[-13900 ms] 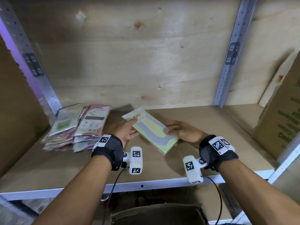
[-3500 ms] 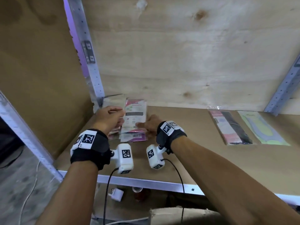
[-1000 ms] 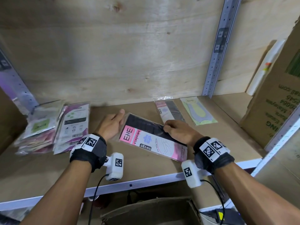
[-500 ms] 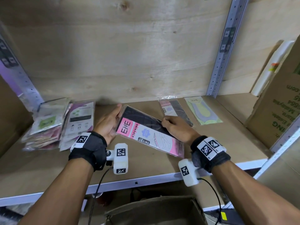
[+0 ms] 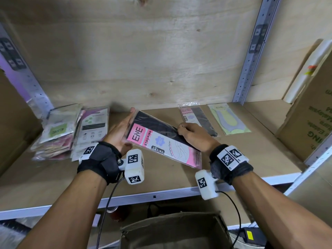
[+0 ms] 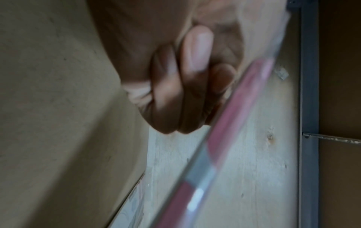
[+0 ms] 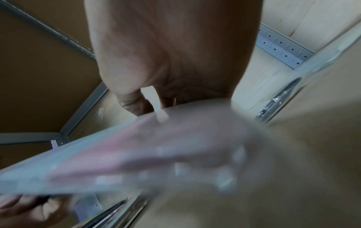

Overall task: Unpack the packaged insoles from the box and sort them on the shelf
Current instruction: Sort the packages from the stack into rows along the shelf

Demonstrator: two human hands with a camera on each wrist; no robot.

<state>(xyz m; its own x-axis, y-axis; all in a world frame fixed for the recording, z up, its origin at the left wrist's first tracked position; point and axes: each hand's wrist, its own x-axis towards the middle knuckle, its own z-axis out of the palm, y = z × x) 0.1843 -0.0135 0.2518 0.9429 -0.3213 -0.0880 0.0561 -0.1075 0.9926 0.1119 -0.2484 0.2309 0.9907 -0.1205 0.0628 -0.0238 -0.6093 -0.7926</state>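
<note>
I hold a pink-and-black ENE stocking packet (image 5: 161, 142) tilted above the middle of the wooden shelf (image 5: 242, 159). My left hand (image 5: 128, 126) grips its upper left end, one finger straight along the edge. My right hand (image 5: 181, 127) pinches the long far edge with curled fingers. In the left wrist view the packet (image 6: 234, 123) is edge-on beside curled fingers (image 6: 175, 92). The right wrist view shows the blurred packet (image 7: 136, 154) below the palm. A matching pink-and-black packet (image 5: 197, 119) and a yellow-green packet (image 5: 228, 117) lie flat at the back right.
A loose pile of mixed packets (image 5: 59, 133) fills the shelf's left end. A big cardboard box (image 5: 312, 123) stands at the right, past the metal upright (image 5: 251, 56). An open box (image 5: 176, 230) sits below the shelf's front rail (image 5: 154, 194).
Both hands have raised the pink-and-black packet off the shelf and tipped its printed face up toward me. The packets lying on the shelf have not moved.
</note>
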